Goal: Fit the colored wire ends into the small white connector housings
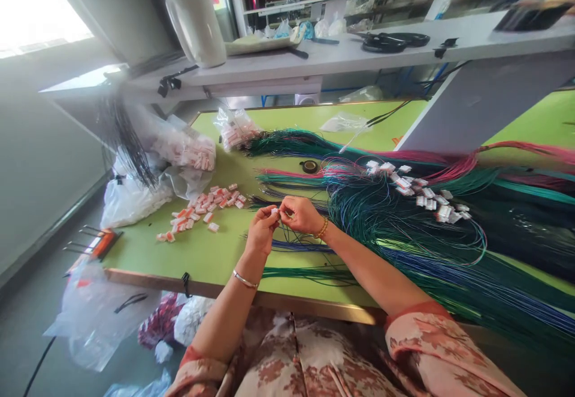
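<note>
Over the green table, my left hand (263,228) pinches a small white connector housing (274,211) between thumb and fingers. My right hand (302,214) is closed in a pinch right beside it, seemingly on a thin wire whose end is hidden by the fingertips. Left of my hands lies a loose pile of white and orange connector housings (197,211). To the right, bundles of green, blue and pink wires (368,205) stretch across the table. On top of them rests a cluster of wired white connectors (426,196).
A roll of black tape (309,166) lies beyond my hands. Bags of connectors (193,148) stand at the back left. A raised shelf (323,55) carries a white jug (195,20) and black scissors (395,41). An orange pronged holder (105,244) sits at the left corner.
</note>
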The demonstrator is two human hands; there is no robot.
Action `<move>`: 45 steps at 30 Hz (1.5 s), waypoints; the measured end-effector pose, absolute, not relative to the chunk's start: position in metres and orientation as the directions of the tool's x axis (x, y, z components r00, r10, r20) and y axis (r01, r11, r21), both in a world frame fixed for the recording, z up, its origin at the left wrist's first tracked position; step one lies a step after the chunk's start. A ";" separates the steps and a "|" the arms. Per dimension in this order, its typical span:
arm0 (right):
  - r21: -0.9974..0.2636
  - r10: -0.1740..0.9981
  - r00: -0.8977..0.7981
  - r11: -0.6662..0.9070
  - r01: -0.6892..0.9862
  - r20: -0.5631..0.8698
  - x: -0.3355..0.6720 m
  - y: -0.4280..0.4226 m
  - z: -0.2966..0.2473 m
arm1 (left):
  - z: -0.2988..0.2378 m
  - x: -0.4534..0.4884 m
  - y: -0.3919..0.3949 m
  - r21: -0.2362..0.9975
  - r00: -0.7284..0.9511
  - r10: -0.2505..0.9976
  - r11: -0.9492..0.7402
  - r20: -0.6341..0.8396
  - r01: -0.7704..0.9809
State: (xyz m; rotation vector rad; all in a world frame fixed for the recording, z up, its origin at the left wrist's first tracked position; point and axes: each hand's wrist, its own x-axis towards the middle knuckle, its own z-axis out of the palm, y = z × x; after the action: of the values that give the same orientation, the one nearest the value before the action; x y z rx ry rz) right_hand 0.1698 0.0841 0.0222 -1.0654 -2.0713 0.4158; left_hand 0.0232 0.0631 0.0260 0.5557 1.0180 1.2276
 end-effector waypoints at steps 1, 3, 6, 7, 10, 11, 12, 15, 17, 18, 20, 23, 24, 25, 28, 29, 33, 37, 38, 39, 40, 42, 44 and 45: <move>-0.560 0.792 -0.376 0.608 0.563 0.481 0.169 0.084 0.021 | 0.025 0.023 0.063 0.829 -0.008 0.944 0.285 -0.329 -0.481; -0.547 0.786 -0.388 0.615 0.567 0.481 0.169 0.084 0.019 | 0.025 0.021 0.064 0.840 -0.028 0.943 0.281 -0.331 -0.463; -0.575 0.795 -0.390 0.605 0.550 0.463 0.170 0.085 0.019 | 0.027 0.017 0.068 0.833 -0.039 0.939 0.283 -0.341 -0.476; -0.583 0.800 -0.390 0.599 0.549 0.456 0.171 0.086 0.020 | 0.028 0.016 0.070 0.829 -0.039 0.937 0.287 -0.347 -0.481; -0.590 0.821 -0.375 0.571 0.570 0.431 0.171 0.087 0.019 | 0.028 0.018 0.072 0.828 -0.036 0.933 0.301 -0.359 -0.474; -0.589 0.829 -0.368 0.558 0.584 0.421 0.170 0.087 0.018 | 0.028 0.020 0.071 0.834 -0.043 0.934 0.295 -0.354 -0.467; -0.582 0.834 -0.363 0.550 0.599 0.415 0.170 0.087 0.016 | 0.027 0.022 0.070 0.844 -0.054 0.937 0.285 -0.345 -0.455; -0.530 0.828 -0.377 0.557 0.639 0.416 0.168 0.084 0.011 | 0.025 0.026 0.068 0.881 -0.076 0.946 0.262 -0.315 -0.395; -0.508 0.820 -0.398 0.569 0.647 0.411 0.169 0.082 0.010 | 0.025 0.026 0.068 0.885 -0.058 0.944 0.281 -0.324 -0.370; -0.512 0.821 -0.405 0.568 0.645 0.401 0.170 0.081 0.011 | 0.025 0.024 0.069 0.879 -0.041 0.940 0.299 -0.338 -0.372; -0.556 0.832 -0.415 0.555 0.619 0.368 0.175 0.085 0.016 | 0.026 0.019 0.072 0.855 -0.010 0.932 0.327 -0.362 -0.403; -0.664 0.862 -0.368 0.504 0.552 0.349 0.192 0.106 0.031 | 0.026 0.010 0.078 0.819 0.012 0.926 0.341 -0.378 -0.462; -0.689 0.879 -0.323 0.475 0.548 0.349 0.198 0.118 0.036 | 0.026 0.008 0.079 0.810 0.020 0.925 0.343 -0.380 -0.475; -0.696 0.900 -0.265 0.437 0.570 0.347 0.205 0.131 0.040 | 0.025 0.007 0.081 0.803 0.033 0.924 0.348 -0.381 -0.483; -0.582 0.967 -0.104 0.223 0.782 0.231 0.217 0.174 0.045 | 0.022 0.006 0.083 0.786 0.076 0.920 0.370 -0.385 -0.495; -0.523 0.979 -0.084 0.170 0.835 0.185 0.217 0.186 0.044 | 0.021 0.006 0.083 0.781 0.085 0.919 0.374 -0.386 -0.500; -0.331 0.990 -0.123 0.137 0.934 0.063 0.204 0.221 0.034 | 0.016 0.007 0.081 0.773 0.107 0.925 0.365 -0.365 -0.519; -0.235 0.982 -0.190 0.184 0.954 -0.002 0.188 0.238 0.023 | 0.015 0.006 0.078 0.767 0.121 0.921 0.376 -0.370 -0.519; -0.224 0.981 -0.194 0.187 0.956 -0.010 0.186 0.241 0.021 | 0.016 0.006 0.077 0.767 0.122 0.920 0.380 -0.374 -0.517; -0.213 0.980 -0.197 0.190 0.958 -0.015 0.184 0.243 0.020 | 0.016 0.006 0.077 0.767 0.121 0.919 0.381 -0.375 -0.516; -0.200 0.979 -0.202 0.194 0.961 -0.021 0.183 0.245 0.020 | 0.017 0.006 0.077 0.770 0.119 0.920 0.378 -0.373 -0.515; -0.167 0.976 -0.216 0.207 0.964 -0.035 0.181 0.248 0.020 | 0.017 0.006 0.076 0.775 0.117 0.924 0.371 -0.365 -0.511; -0.132 0.970 -0.237 0.229 0.965 -0.052 0.180 0.250 0.021 | 0.018 0.006 0.076 0.780 0.120 0.925 0.369 -0.360 -0.505; -0.114 0.966 -0.251 0.243 0.963 -0.062 0.179 0.250 0.022 | 0.018 0.006 0.075 0.783 0.121 0.926 0.368 -0.357 -0.502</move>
State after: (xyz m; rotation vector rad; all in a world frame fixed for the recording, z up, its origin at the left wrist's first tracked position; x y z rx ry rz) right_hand 0.1790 0.2500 0.0217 -1.9095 -2.4598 0.2003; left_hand 0.0064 0.0755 0.0180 0.5491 0.9537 1.1220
